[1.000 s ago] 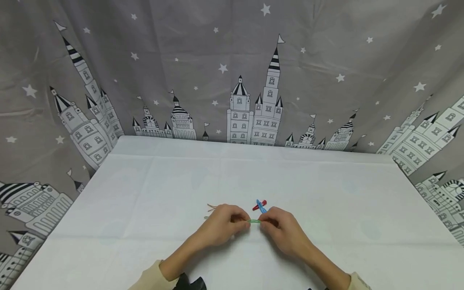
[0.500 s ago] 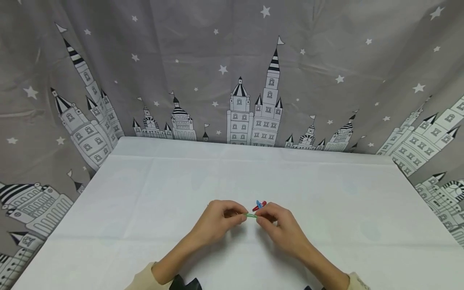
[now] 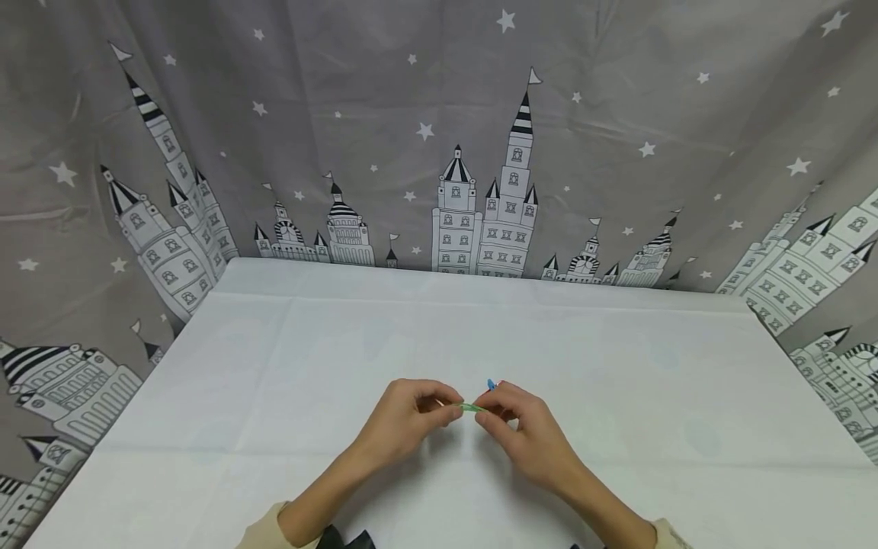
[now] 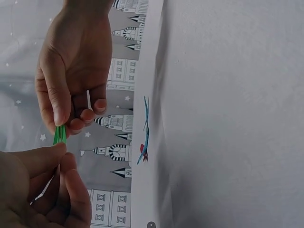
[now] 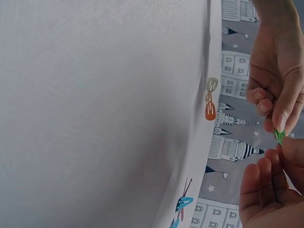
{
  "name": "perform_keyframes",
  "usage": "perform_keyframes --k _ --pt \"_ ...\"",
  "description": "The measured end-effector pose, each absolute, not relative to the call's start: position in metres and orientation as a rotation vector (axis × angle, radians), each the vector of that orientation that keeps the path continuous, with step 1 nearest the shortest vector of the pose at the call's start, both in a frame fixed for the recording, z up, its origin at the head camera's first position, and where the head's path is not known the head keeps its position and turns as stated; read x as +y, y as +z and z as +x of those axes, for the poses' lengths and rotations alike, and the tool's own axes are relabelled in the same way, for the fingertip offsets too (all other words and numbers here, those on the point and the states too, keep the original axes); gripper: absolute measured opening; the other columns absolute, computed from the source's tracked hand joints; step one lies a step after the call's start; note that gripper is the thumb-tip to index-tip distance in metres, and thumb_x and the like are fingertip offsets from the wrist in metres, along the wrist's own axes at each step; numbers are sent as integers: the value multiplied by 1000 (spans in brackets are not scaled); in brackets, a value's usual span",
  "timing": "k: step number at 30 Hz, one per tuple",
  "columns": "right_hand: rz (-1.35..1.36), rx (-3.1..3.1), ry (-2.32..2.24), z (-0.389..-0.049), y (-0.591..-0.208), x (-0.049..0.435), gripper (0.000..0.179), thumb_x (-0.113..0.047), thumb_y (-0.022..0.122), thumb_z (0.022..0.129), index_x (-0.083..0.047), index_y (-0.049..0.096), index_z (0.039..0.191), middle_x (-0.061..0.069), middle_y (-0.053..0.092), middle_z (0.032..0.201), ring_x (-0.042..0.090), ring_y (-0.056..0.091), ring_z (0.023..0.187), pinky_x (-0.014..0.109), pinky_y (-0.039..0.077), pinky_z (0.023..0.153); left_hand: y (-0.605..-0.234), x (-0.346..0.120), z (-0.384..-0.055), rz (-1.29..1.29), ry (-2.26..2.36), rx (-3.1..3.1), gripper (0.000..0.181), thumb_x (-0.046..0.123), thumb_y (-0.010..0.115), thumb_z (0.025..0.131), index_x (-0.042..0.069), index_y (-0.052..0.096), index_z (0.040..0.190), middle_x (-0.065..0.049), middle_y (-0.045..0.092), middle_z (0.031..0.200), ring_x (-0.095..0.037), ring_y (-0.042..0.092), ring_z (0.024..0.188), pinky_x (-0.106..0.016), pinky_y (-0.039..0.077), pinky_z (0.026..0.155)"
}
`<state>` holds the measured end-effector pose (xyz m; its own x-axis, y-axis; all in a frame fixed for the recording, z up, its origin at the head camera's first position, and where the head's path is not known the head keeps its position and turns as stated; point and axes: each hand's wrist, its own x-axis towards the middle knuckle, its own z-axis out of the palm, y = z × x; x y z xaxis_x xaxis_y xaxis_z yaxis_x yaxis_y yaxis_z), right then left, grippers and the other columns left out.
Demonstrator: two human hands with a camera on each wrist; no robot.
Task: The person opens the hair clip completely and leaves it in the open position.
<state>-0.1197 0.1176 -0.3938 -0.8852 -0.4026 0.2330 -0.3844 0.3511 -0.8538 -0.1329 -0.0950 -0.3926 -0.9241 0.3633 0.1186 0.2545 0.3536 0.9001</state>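
Note:
A small green snap hair clip [image 3: 471, 408] is pinched at both ends, held between my two hands. My left hand [image 3: 401, 423] has thumb and index finger on its left end, and my right hand [image 3: 528, 431] pinches the right end the same way. In the left wrist view the green metal strips of the clip show between the fingertips [image 4: 59, 117]. Beyond the right hand lie a blue hair clip [image 3: 491, 384] and a red one, crossing each other and partly hidden by the fingers.
Behind the left hand, an orange hair clip [image 5: 210, 111] and an olive-tan one [image 5: 212, 84] lie on the white-covered table [image 3: 274, 366], visible in the right wrist view. A grey curtain [image 3: 384, 99] printed with castles and stars hangs along the back and sides.
Both hands have shifted slightly left and away from the body, keeping the green clip between them. They now cover the clips on the left and more of the blue and red ones.

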Motion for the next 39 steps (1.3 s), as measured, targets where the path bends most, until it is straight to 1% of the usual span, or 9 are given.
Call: perform_keyframes --k 5,8,12,14,16,18,20,31,39 --pt "-754 2570 -1610 -120 -395 118 8 -9 64 96 -12 72 96 -7 60 89 14 56 78 30 49 74 -394 -98 -133 614 1616 2483 10 14 71 92 9 78 97 3 72 86 -11 62 73 -27 50 66" --pt "-751 2573 -1615 -121 -396 118 10 -7 64 95 -13 72 94 -9 61 88 14 56 77 32 49 87 -395 -99 -133 662 1636 2460 10 13 71 92 7 77 97 5 72 88 -11 64 77 -28 52 69" --pt "-743 2556 -1635 -122 -397 118 11 -5 64 95 -12 72 93 -8 61 87 14 57 74 33 37 106 -395 -99 -133 731 1662 2447 10 12 73 90 8 78 97 4 72 89 -11 63 78 -28 53 70" --pt "-732 2550 -1635 -121 -398 119 11 -6 64 95 -12 73 93 -6 63 88 14 57 74 31 40 103 -395 -99 -133 739 1670 2451 9 12 74 89 9 78 96 4 72 88 -11 63 76 -27 53 68" --pt "-722 2546 -1628 -121 -398 119 11 -7 64 95 -12 73 93 -4 64 89 15 57 76 30 46 90 -394 -99 -132 736 1671 2462 8 13 75 88 11 79 95 5 72 87 -10 62 74 -27 52 66" --pt "-710 2547 -1616 -120 -398 119 11 -9 64 96 -13 74 94 -3 64 89 15 56 77 30 46 77 -393 -99 -132 727 1676 2461 7 14 76 87 12 79 94 5 72 86 -10 62 74 -27 52 65" --pt "-701 2544 -1609 -119 -397 120 11 -10 65 95 -13 75 94 -4 64 89 15 56 78 29 47 71 -392 -100 -132 724 1682 2449 7 14 76 87 12 79 93 4 72 86 -10 63 74 -26 52 66" --pt "-782 2522 -1604 -119 -400 124 11 -11 67 94 -12 77 96 -7 64 84 13 54 76 27 45 67 -393 -102 -132 835 1660 2365 7 9 74 88 5 78 92 6 72 86 -10 62 76 -27 53 68" --pt "-830 2488 -1577 -119 -401 125 12 -10 65 94 -11 77 97 2 65 82 12 51 77 26 43 68 -393 -104 -132 892 1636 2320 8 6 73 88 4 79 92 2 74 91 -10 65 81 -28 54 71"
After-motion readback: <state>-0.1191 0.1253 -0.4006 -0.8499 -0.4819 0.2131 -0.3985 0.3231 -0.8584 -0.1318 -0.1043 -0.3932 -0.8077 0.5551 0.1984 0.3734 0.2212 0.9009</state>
